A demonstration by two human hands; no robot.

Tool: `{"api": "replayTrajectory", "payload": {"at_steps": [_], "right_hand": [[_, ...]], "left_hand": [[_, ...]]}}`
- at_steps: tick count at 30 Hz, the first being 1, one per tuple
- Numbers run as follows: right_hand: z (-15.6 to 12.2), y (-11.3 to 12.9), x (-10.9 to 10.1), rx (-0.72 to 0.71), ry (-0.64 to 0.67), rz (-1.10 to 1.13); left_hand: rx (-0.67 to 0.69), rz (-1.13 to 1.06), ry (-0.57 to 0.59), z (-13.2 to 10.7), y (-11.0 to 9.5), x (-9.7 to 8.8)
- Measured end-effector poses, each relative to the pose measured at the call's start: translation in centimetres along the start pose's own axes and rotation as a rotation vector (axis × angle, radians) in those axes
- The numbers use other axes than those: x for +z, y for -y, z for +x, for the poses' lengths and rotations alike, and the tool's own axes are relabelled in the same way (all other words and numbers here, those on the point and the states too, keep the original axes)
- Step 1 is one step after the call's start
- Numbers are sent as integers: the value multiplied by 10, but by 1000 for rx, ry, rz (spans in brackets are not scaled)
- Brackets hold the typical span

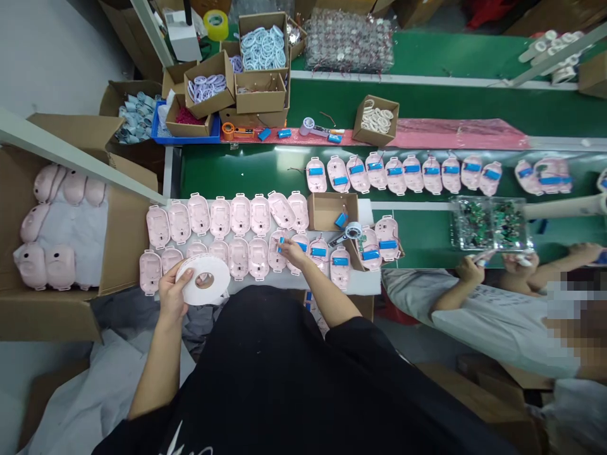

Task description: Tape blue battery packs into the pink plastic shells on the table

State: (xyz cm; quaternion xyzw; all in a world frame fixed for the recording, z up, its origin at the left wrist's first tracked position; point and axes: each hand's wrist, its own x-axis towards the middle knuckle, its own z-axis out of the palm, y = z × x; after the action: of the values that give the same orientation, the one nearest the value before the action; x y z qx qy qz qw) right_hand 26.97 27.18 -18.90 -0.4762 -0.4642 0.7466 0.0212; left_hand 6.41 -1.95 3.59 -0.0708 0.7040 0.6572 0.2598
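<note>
My left hand (171, 292) grips a white roll of tape (203, 279), held upright at the near edge of the bench. My right hand (290, 251) pinches a small blue battery (281, 244) down into a pink plastic shell (277, 251) in the near row. Two rows of pink shells (220, 218) lie in front of me; those to the right of my hand carry blue batteries (318, 252). A small open carton (330, 209) with a blue battery inside stands just beyond.
A large carton of pink housings (57, 221) stands at my left. More shells with batteries (403, 174) line the green belt (237, 170). Cartons of rings (263, 47) sit at the back. A co-worker's hands (493, 262) work by a tray of circuit boards (490, 222) at right.
</note>
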Motion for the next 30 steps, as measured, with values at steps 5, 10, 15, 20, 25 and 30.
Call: {"api": "replayTrajectory", "payload": {"at_steps": [5, 10, 15, 20, 25, 30], "right_hand": [[-3, 2, -1, -57, -6, 160], [-1, -7, -11, -141, -156, 170], [15, -10, -17, -241, -231, 64], [21, -9, -23, -321, -132, -474], [20, -1, -23, -325, -110, -1040], [20, 9, -10, -351, -38, -1296]], "left_hand": [[-2, 0, 24, 0, 1, 4], [-18, -11, 58, 0, 3, 5], [-21, -13, 68, 5, 7, 5], [-35, -52, 88, 9, 9, 4], [-36, -37, 84, 11, 10, 2], [-39, -31, 80, 12, 10, 5]]}}
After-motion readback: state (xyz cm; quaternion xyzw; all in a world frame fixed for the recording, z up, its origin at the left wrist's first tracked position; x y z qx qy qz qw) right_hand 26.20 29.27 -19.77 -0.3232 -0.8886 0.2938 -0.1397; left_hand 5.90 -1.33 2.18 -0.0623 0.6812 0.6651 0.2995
